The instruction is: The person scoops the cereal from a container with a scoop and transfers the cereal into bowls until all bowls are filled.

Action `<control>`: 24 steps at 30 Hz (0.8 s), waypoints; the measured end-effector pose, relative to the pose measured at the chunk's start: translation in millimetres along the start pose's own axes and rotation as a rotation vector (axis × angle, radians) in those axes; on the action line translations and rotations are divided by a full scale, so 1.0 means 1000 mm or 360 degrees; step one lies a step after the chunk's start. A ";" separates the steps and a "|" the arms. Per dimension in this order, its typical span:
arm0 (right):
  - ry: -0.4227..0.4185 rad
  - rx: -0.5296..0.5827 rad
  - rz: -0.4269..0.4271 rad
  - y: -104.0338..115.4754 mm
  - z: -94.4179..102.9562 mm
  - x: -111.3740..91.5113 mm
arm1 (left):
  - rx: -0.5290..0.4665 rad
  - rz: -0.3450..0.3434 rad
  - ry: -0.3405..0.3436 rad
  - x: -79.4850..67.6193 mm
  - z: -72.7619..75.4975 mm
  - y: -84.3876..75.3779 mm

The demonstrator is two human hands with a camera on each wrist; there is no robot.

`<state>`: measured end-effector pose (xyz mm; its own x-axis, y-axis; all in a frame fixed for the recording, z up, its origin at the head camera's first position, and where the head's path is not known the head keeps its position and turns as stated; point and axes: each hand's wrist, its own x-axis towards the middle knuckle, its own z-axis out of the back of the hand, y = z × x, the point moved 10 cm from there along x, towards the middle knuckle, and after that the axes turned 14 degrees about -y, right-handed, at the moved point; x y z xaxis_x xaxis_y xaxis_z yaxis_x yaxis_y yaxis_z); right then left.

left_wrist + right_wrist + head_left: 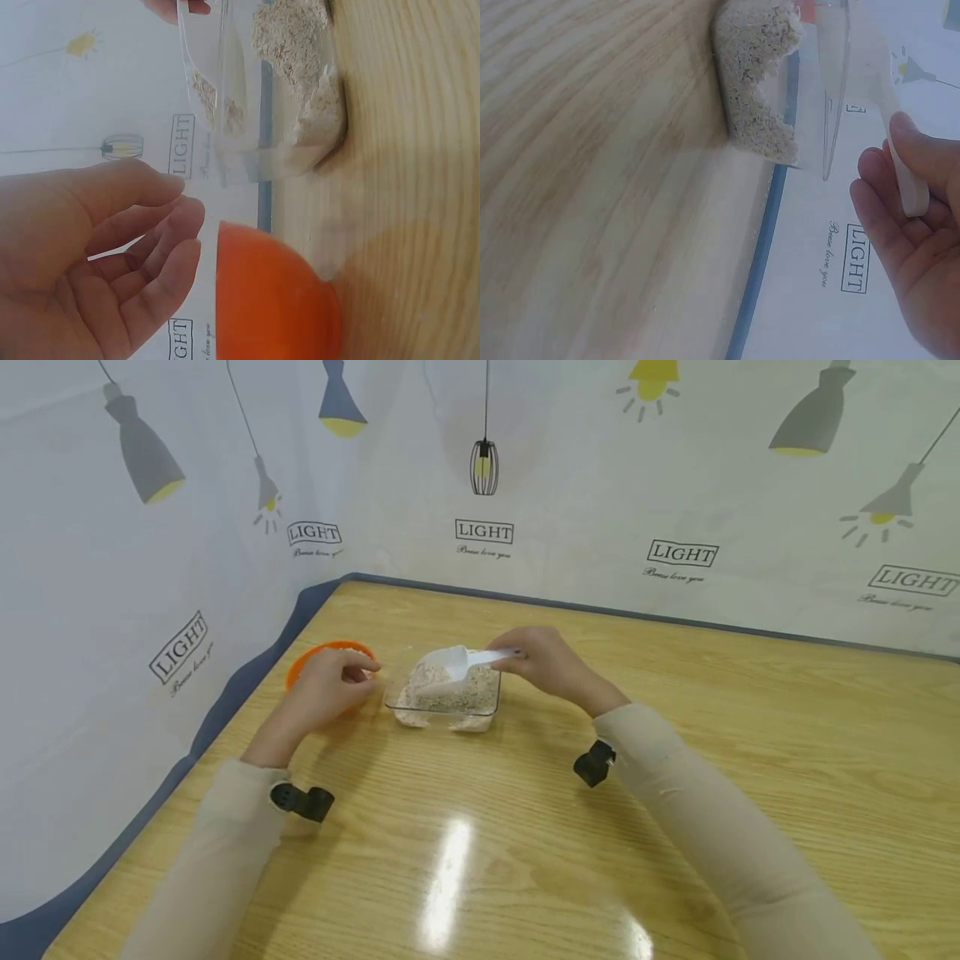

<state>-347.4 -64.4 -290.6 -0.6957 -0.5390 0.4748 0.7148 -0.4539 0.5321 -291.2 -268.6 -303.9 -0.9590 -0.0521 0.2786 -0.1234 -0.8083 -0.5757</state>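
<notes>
My right hand [546, 665] grips the handle of a white scoop [451, 665], thumb on top, as the right wrist view shows. Pale flakes that look like oats lie in the scoop, which is over a clear plastic container [480, 714]. More oat-like flakes [754, 82] fill the lower part of that container. Beside it, to the left, stands an orange bowl [274, 300] with pale contents, partly hidden by my left hand [327, 683]. The left hand's fingers are loosely bent with nothing between them, above the bowl's near side in the head view.
Both things stand on a wooden table [570, 852] near its far left corner. A white curtain [570, 485] printed with lamps hangs behind and to the left. A black wrist camera [302, 802] is strapped to the left sleeve, another camera [595, 764] to the right.
</notes>
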 end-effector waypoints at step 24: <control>-0.0068 0.0122 0.0008 0.022 -0.007 0.032 | 0.0146 0.0234 -0.0129 0.003 0.064 0.062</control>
<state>-353.4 -96.3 -268.4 -0.6959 -0.5093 0.5062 0.7116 -0.3946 0.5813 -285.1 -356.5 -289.8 -0.9408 -0.2178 0.2596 0.0442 -0.8385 -0.5432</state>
